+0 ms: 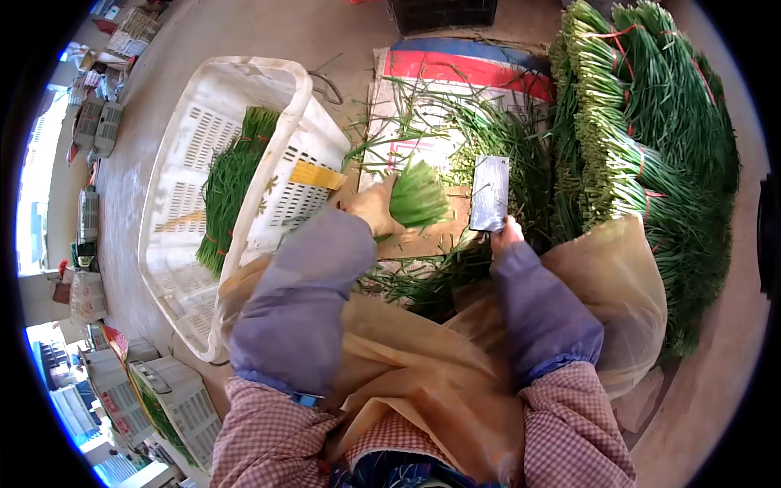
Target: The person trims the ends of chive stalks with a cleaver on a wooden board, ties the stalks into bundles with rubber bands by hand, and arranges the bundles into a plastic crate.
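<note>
My left hand (374, 207) is closed round a bunch of chives (419, 195), whose ends are blurred. The bunch is over a brown wooden board (443, 237) in front of me. My right hand (508, 234) grips the handle of a cleaver (490, 195); its broad metal blade points away from me, just right of the bunch and apart from it. Cut green pieces and pale stem ends (464, 154) lie scattered beyond the board. More loose green leaves (423, 285) lie on the near side, by my knees.
At the left stands a white plastic basket (183, 138) holding tied chive bundles (232, 191). A tall stack of chives tied with red bands (651, 138) rises at the right. Flattened cardboard (468, 63) lies beneath the trimmings. A black crate (443, 15) is at the far edge.
</note>
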A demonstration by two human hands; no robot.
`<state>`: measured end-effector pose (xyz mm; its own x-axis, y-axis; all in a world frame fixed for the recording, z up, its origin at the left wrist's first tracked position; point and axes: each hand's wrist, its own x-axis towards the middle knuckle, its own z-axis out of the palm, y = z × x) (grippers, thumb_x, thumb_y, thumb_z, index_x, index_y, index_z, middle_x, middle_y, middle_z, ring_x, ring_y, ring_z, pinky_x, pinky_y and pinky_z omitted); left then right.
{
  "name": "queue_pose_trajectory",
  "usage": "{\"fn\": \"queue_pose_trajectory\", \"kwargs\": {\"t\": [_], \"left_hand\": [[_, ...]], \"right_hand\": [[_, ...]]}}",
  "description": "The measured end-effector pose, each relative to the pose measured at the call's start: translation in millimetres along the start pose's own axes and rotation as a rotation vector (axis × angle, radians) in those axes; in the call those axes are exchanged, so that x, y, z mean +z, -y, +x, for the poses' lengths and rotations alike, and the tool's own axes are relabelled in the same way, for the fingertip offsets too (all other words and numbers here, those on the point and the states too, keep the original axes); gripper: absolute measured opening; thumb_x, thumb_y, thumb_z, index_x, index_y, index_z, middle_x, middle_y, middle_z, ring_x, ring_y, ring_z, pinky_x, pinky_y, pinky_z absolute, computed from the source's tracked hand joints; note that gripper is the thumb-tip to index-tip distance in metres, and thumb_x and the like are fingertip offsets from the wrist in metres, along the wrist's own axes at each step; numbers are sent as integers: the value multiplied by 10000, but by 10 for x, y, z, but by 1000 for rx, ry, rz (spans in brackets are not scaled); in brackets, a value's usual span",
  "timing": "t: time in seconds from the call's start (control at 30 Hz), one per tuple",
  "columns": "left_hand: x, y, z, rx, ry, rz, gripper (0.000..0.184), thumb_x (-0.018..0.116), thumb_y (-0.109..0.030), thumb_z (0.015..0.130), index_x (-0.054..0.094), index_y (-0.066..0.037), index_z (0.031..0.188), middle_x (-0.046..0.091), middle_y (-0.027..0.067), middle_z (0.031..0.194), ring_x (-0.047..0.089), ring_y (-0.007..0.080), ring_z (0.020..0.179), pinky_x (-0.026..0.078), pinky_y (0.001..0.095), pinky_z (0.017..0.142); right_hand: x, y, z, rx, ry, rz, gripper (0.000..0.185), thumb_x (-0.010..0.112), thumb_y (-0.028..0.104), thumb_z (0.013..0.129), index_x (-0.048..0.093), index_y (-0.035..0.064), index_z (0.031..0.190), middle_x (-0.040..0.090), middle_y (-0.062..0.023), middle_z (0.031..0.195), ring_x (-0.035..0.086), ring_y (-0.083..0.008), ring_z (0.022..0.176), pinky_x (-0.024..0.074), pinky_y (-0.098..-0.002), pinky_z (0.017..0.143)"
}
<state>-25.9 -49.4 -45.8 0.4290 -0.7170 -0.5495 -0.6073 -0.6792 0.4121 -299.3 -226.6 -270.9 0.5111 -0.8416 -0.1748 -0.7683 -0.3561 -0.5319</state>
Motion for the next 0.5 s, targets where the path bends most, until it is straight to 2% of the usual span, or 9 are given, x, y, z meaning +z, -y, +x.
{"fn": "queue_pose_trajectory", "kwargs": {"t": [0.03, 0.13, 0.2, 0.23, 0.27, 0.33, 0.37, 0.47, 0.5], "left_hand": [[103, -53, 38, -119, 62, 122, 991, 879, -362, 585, 384, -126, 1410, 626, 201, 1187, 621, 403, 1068, 480, 496, 933], [769, 351, 258, -6, -139, 43, 1033, 875, -381, 602, 338, -153, 1455, 559, 185, 1295, 573, 388, 1162, 464, 500, 960], [905, 363, 302, -166, -4, 111, 1141, 873, -405, 608, 242, -123, 1516, 476, 184, 1386, 507, 353, 1257, 440, 459, 1002], [964, 355, 339, -202, 7, 128, 1173, 875, -415, 605, 216, -109, 1527, 463, 185, 1402, 501, 352, 1266, 429, 462, 1013], [988, 334, 347, -241, 17, 144, 1206, 878, -425, 603, 190, -96, 1538, 450, 185, 1418, 495, 351, 1274, 418, 466, 1025], [920, 314, 347, -263, 46, 197, 1242, 877, -456, 603, 161, -80, 1545, 399, 184, 1462, 459, 345, 1309, 370, 496, 1066], [855, 262, 355, -266, 59, 224, 1260, 876, -471, 603, 146, -72, 1549, 374, 183, 1483, 441, 343, 1326, 346, 511, 1086], [728, 46, 374, -179, 25, 278, 1302, 866, -529, 585, 121, -76, 1552, 283, 165, 1559, 372, 303, 1388, 270, 494, 1152], [788, 28, 394, -149, 1, 295, 1305, 865, -542, 583, 124, -81, 1554, 285, 164, 1556, 357, 308, 1394, 259, 504, 1154]], "right_hand": [[9, -20, -95, 49, 61, -49, 633, 722, 105, 723, 454, 88, 1297, 594, -236, 1054, 612, -415, 981, 512, -495, 836], [7, -28, -159, 90, 87, -34, 732, 709, 81, 697, 377, 113, 1349, 612, -245, 1047, 625, -423, 970, 518, -484, 844], [14, -73, -121, 62, 13, 113, 711, 690, 69, 696, 387, 111, 1337, 630, -245, 1035, 644, -409, 957, 520, -468, 846], [-333, 225, -85, 302, 178, 234, 716, 670, 55, 695, 375, 110, 1345, 654, -241, 974, 661, -396, 944, 519, -434, 859], [-224, 111, -62, 248, 101, 278, 647, 657, 28, 708, 424, 104, 1307, 657, -182, 858, 678, -349, 766, 543, -430, 709], [-127, -52, 61, 353, 360, 717, 529, 647, -3, 742, 507, 99, 1242, 643, -114, 783, 619, -248, 562, 507, -390, 523], [-294, 144, 70, 531, 430, 923, 359, 637, -10, 787, 594, 89, 1130, 613, -62, 721, 533, -167, 458, 439, -341, 420], [-362, 286, 62, 375, 392, 979, 273, 638, 26, 825, 629, 83, 1091, 599, -42, 671, 539, -163, 465, 444, -338, 426], [-620, 689, -16, 330, 305, 793, 235, 641, 70, 842, 634, 61, 1076, 569, -5, 625, 513, -128, 465, 429, -315, 440]]}}
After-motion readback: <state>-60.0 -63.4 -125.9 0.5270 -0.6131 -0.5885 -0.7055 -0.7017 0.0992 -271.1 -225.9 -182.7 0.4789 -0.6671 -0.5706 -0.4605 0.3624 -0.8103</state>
